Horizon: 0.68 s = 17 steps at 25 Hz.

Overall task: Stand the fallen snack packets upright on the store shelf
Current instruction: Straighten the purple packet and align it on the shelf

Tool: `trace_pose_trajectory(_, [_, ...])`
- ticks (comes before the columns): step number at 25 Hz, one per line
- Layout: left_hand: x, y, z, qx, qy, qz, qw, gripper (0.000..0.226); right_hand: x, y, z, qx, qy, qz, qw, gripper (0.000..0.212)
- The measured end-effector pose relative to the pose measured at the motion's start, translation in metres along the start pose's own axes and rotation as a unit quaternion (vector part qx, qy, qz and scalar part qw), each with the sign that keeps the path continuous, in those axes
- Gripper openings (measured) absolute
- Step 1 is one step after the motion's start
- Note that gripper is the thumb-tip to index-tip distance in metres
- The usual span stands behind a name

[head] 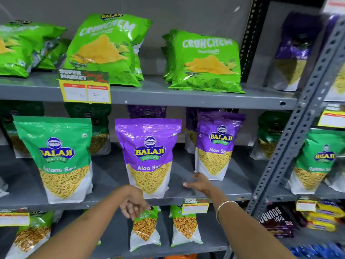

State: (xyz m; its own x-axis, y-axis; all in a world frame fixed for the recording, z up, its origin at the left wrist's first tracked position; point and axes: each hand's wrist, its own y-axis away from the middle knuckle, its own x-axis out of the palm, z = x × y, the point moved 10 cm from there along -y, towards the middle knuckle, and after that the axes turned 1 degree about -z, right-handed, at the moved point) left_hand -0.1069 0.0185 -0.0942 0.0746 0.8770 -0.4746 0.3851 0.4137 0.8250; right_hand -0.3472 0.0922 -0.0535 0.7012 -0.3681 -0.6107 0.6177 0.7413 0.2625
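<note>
Grey steel store shelving, three tiers in view, grey back wall, slotted upright [291, 146] at the right.

Step in hand, my read: left hand [133, 204] is dealing with the small green-topped packet [144, 230] on the bottom shelf [119, 232], near that shelf's front edge, roughly mid-width. Fingers pinched together on its top seal. Packet looks about upright already, leaning slightly.

To do it well:
- hold by the seal only, don't crush the contents
- seat the flat base fully on the shelf before letting go
- square it with the matching packet [184, 228] just beside it to the right

Pose:
- left forearm comes in from lower left, wrist bent down, hand just under the middle shelf [224, 191] front lip
- right hand [197, 181] reaches over that middle shelf's front edge, fingers spread apart, holding nothing, between the centre purple Aloo Sev pouch [149, 156] and the right purple pouch [216, 144], near the right one's base; can't tell if it touches
- bangle [224, 205] on the right wrist

Both purple pouches and the green Ratlami Sev pouch [59, 157] stand upright. Top-shelf Crunchem bags [203, 60] lean back. Possibly next.
</note>
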Motion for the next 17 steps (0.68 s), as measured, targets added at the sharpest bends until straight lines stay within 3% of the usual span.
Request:
trace_pose_trajectory(1, [0.009, 0.002, -0.023, 0.023, -0.011, 0.019, 0.999, 0.03, -0.02, -0.006, -0.014, 0.009, 0.025, -0.014, 1.0, 0.031])
trace_pose_trajectory(3, [0.016, -0.006, -0.08, 0.091, 0.027, 0.003, 0.996, 0.018, -0.059, -0.015, -0.042, 0.039, 0.044, -0.034, 0.998, 0.032])
trace_pose_trajectory(6, [-0.004, -0.032, -0.165, 0.194, 0.174, -0.131, 0.957, 0.009, -0.108, -0.048, -0.086, 0.06, -0.006, -0.057, 0.997, 0.049])
trace_pose_trajectory(7, [-0.019, -0.044, -0.183, 0.212, 0.208, -0.194, 0.935, 0.018, -0.112, -0.077, -0.101, 0.035, -0.047, -0.049, 0.997, 0.062])
trace_pose_trajectory(9, [-0.042, -0.055, -0.21, 0.227, 0.266, -0.282, 0.893, 0.064, -0.125, -0.104, -0.107, -0.003, -0.085, -0.033, 0.996, 0.094])
trace_pose_trajectory(10, [-0.048, -0.057, -0.222, 0.245, 0.304, -0.299, 0.871, 0.077, -0.132, -0.102, -0.098, -0.022, -0.114, -0.021, 0.993, 0.093])
trace_pose_trajectory(11, [-0.054, -0.06, -0.231, 0.261, 0.34, -0.305, 0.85, 0.079, -0.135, -0.092, -0.084, -0.038, -0.161, 0.004, 0.986, 0.076])
trace_pose_trajectory(13, [-0.055, -0.068, -0.242, 0.278, 0.389, -0.285, 0.831, 0.068, -0.128, -0.09, -0.069, -0.068, -0.221, 0.071, 0.97, 0.042])
trace_pose_trajectory(14, [-0.053, -0.07, -0.244, 0.276, 0.397, -0.285, 0.828, 0.053, -0.127, -0.087, -0.059, -0.098, -0.241, 0.089, 0.962, 0.04])
trace_pose_trajectory(15, [-0.049, -0.07, -0.243, 0.269, 0.409, -0.292, 0.821, 0.038, -0.125, -0.091, -0.057, -0.118, -0.26, 0.105, 0.953, 0.047])
trace_pose_trajectory(17, [-0.044, -0.064, -0.235, 0.238, 0.387, -0.34, 0.823, 0.039, -0.12, -0.101, -0.069, -0.112, -0.258, 0.092, 0.955, 0.077])
